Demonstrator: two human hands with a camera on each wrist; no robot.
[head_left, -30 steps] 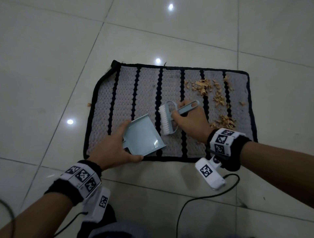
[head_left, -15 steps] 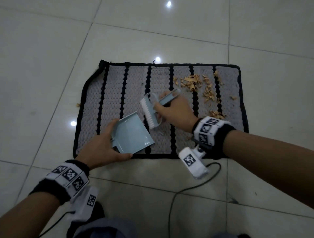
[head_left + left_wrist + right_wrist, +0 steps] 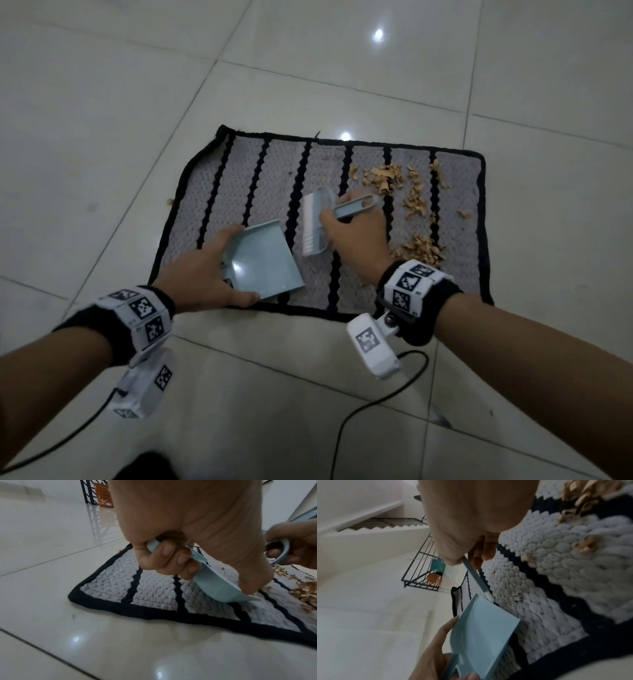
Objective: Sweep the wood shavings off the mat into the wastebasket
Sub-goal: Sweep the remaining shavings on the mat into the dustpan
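A grey mat (image 3: 239,192) with black stripes and a black border lies on the tiled floor. Tan wood shavings (image 3: 416,198) are scattered over its right part, with a pile (image 3: 421,248) near my right wrist. My left hand (image 3: 202,274) grips a pale blue dustpan (image 3: 263,262) by its handle over the mat's near edge; its fingers (image 3: 171,559) curl round the handle. My right hand (image 3: 352,229) holds a pale blue brush (image 3: 317,222) by its handle, white bristles facing left, just right of the dustpan (image 3: 481,632). An orange basket (image 3: 103,496) stands far off.
Glossy white floor tiles (image 3: 102,120) surround the mat. A black metal rack (image 3: 421,573) stands beyond the mat's far end, next to the orange basket. One stray shaving (image 3: 169,201) lies on the floor left of the mat. A black cable (image 3: 370,404) trails near my right forearm.
Both hands keep their grips and their places over the mat. The view has shifted slightly. The brush stays beside the dustpan, and the shavings lie as before.
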